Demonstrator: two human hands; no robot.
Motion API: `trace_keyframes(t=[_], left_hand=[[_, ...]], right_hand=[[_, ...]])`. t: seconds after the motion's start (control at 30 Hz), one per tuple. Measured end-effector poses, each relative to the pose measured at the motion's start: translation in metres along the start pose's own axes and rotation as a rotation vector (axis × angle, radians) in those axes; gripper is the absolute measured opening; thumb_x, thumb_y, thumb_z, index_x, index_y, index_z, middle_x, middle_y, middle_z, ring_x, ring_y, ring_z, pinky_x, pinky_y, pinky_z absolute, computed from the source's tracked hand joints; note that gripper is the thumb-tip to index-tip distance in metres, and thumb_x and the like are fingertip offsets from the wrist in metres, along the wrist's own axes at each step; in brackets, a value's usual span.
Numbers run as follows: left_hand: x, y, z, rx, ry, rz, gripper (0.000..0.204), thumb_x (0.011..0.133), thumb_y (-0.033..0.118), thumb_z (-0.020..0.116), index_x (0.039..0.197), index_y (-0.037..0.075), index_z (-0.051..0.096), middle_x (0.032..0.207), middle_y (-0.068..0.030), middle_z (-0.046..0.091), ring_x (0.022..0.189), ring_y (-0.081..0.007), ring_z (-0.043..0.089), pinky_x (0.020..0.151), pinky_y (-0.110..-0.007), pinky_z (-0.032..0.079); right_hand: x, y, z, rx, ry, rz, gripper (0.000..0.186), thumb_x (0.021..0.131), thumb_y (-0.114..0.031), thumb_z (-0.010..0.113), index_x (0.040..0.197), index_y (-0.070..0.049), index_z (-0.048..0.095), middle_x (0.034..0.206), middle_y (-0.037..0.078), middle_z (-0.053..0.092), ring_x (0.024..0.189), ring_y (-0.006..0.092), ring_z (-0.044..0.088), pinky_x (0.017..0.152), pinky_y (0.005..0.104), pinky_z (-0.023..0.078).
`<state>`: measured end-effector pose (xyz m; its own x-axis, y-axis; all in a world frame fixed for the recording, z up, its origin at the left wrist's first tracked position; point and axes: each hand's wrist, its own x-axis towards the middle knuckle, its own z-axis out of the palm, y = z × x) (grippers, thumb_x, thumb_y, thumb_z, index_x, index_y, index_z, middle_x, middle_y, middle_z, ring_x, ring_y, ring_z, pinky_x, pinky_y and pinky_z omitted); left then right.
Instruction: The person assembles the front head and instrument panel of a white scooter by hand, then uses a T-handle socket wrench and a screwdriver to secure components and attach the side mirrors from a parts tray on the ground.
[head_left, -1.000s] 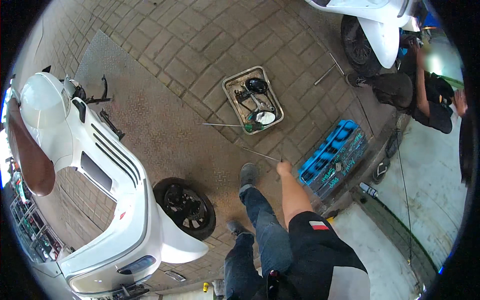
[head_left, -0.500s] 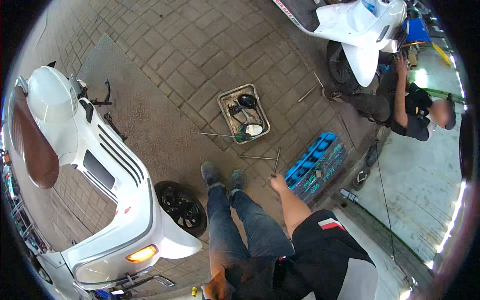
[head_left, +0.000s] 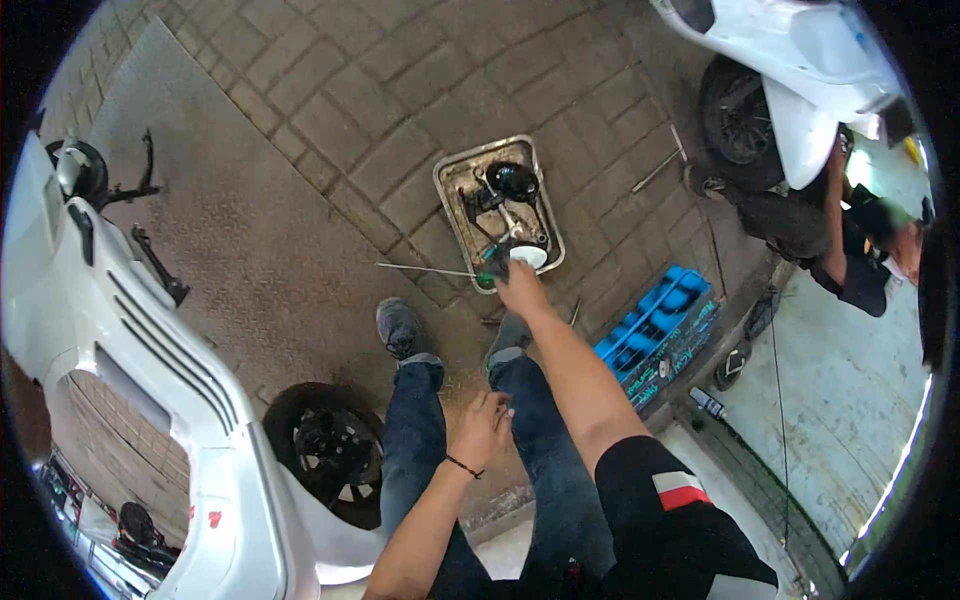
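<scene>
My right hand (head_left: pixel 522 288) reaches down to the near edge of a metal tray (head_left: pixel 448 217). Its fingers are by the green and dark handle of a long screwdriver (head_left: pixel 425 268), whose shaft sticks out to the left. What the fingertips do is hidden. In the tray lie a round black part (head_left: pixel 513 181), a round white-faced piece (head_left: pixel 528 257) and several dark metal parts. My left hand (head_left: pixel 480 432), with a dark band at the wrist, hovers over my knees, fingers loosely bent and slightly apart, with nothing visible in them.
A white scooter (head_left: pixel 235 500) with a black wheel (head_left: pixel 325 450) stands at left. Blue crate (head_left: pixel 665 315) and a spray can (head_left: pixel 707 402) are at right. A T-shaped wrench (head_left: pixel 660 168) lies farther off. Another person (head_left: pixel 850 245) sits by a second white scooter (head_left: pixel 800 70).
My right hand has moved from beside the T-shaped tool near the blue crate to the tray. The left hand has risen into view over my knees. My view has shifted closer to the tray.
</scene>
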<state>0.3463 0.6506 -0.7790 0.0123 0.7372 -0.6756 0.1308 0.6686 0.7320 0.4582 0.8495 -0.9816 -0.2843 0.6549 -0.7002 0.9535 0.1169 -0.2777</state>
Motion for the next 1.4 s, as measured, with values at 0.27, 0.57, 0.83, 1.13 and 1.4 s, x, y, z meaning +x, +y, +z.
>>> trace_keyframes(t=[0.27,0.57,0.83,1.13,1.4], left_hand=[[0.046,-0.032,0.01,0.174,-0.031,-0.037,0.03,0.092,0.02,0.061,0.115,0.001,0.058,0.11,-0.0214,0.06,0.098,-0.0406,0.062,0.081,-0.046,0.051],[0.065,-0.021,0.015,0.079,0.005,-0.083,0.03,0.092,0.019,0.061,0.114,-0.001,0.057,0.109,-0.0227,0.06,0.095,-0.0397,0.062,0.085,-0.046,0.049],[0.074,-0.019,0.018,0.062,-0.039,-0.13,0.032,0.092,0.021,0.062,0.116,0.001,0.056,0.108,-0.0219,0.061,0.095,-0.0377,0.062,0.083,-0.045,0.05],[0.08,-0.016,0.004,0.02,0.011,-0.114,0.031,0.092,0.022,0.062,0.115,0.002,0.057,0.106,-0.0212,0.059,0.094,-0.0384,0.063,0.083,-0.046,0.05],[0.082,-0.006,-0.015,0.009,0.002,-0.073,0.031,0.091,0.019,0.063,0.115,0.001,0.057,0.105,-0.0212,0.059,0.094,-0.0367,0.062,0.082,-0.043,0.051]], right_hand=[[0.11,0.016,0.03,-0.272,-0.166,0.021,0.039,0.092,-0.029,0.062,0.122,-0.004,0.055,0.127,0.014,0.058,0.123,0.0322,0.052,0.11,0.0535,0.03],[0.068,0.061,0.032,-0.385,-0.058,-0.241,0.025,0.093,-0.014,0.051,0.116,-0.009,0.06,0.119,0.008,0.062,0.115,0.0265,0.056,0.091,0.053,0.043],[0.066,0.103,0.014,-0.638,-0.156,-0.346,0.029,0.089,-0.013,0.053,0.116,-0.009,0.063,0.12,0.007,0.063,0.115,0.0257,0.057,0.095,0.0528,0.041],[0.095,0.071,-0.003,-0.54,-0.297,0.073,0.023,0.082,-0.016,0.064,0.102,-0.005,0.066,0.106,0.017,0.065,0.103,0.0346,0.063,0.088,0.051,0.049],[0.19,-0.008,-0.008,-0.331,0.062,-0.215,0.02,0.086,-0.006,0.057,0.105,-0.001,0.062,0.105,0.021,0.064,0.097,0.0399,0.065,0.08,0.0491,0.054]])
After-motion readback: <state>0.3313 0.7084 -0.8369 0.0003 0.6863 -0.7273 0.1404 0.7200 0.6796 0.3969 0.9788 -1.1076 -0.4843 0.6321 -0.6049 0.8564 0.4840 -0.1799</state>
